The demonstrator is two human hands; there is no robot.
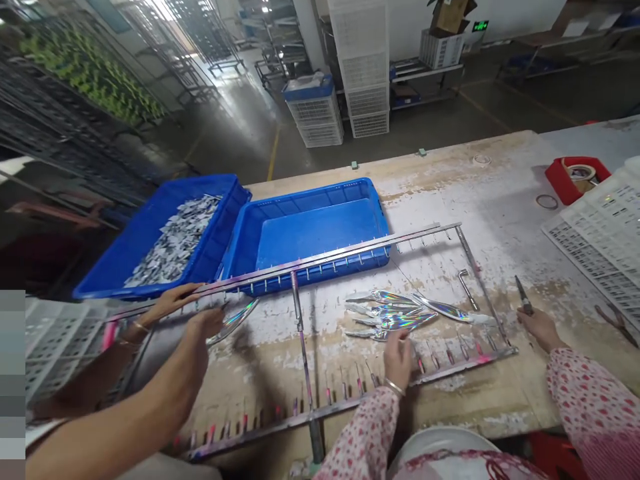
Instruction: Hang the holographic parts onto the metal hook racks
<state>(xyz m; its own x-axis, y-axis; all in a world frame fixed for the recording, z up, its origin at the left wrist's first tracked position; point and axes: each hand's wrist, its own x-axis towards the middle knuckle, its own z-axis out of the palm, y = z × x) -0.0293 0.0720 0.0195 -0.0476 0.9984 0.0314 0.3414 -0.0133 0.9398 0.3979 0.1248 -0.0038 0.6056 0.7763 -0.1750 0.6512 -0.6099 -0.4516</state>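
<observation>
My left hand (397, 360), in a floral sleeve, is over the lower bar of a metal hanging rack (304, 360) lying on the table. Its fingers are curled together beside several shiny iridescent blade-shaped pieces (387, 313); what they pinch, if anything, is hidden. To the right of the rack, my right hand (543, 330) is closed around a pointed dark metal tool (523, 293), tip away from me; its exact kind is unclear. Small hooks and pegs, some with pink paint, line the rack's bars. A bent metal rod (469, 290) lies inside the rack's right end.
At left, a co-worker's hands (200, 325) are at the rack, near another iridescent piece (235, 321). Behind are a blue tray (310, 227) and a blue bin (135, 230) holding many small silvery pieces. A red box (563, 180), white crate (600, 220) and pliers (617, 323) sit at right.
</observation>
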